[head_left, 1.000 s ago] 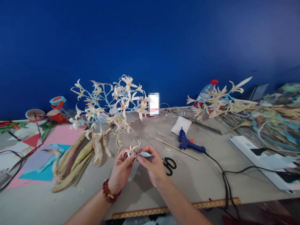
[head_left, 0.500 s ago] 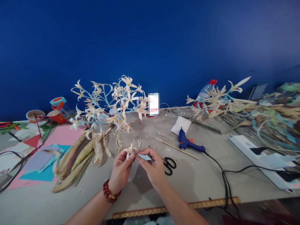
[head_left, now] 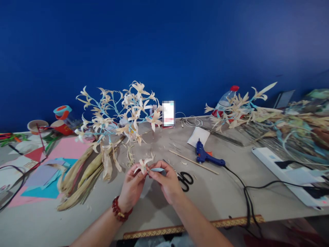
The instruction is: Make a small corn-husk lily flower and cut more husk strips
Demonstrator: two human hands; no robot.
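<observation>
Between the fingertips of my left hand (head_left: 133, 187) is a small cream flower (head_left: 143, 166) with narrow curled petals, its base turned toward the right. My right hand (head_left: 166, 180) pinches a pale blue strip (head_left: 157, 169) close against the flower's base. Both hands are closed, their fingertips nearly touching above the table. The flower's stem is mostly hidden by the fingers. Just right of my right hand lie black-handled scissors (head_left: 185, 181), partly covered by the hand.
Cream flowers on blue stems (head_left: 110, 109) stand at the back left, above dried husks (head_left: 82, 181) and coloured paper (head_left: 43, 192). Toward the right are a wooden stick (head_left: 194, 162), a blue glue gun (head_left: 208, 157) with its cord, a power strip (head_left: 285, 178) and more flowers (head_left: 239, 104).
The flower has turned a little in my left fingers. In my right hand the blue strip now appears narrower and lies flatter. Both hands stay in nearly the same place.
</observation>
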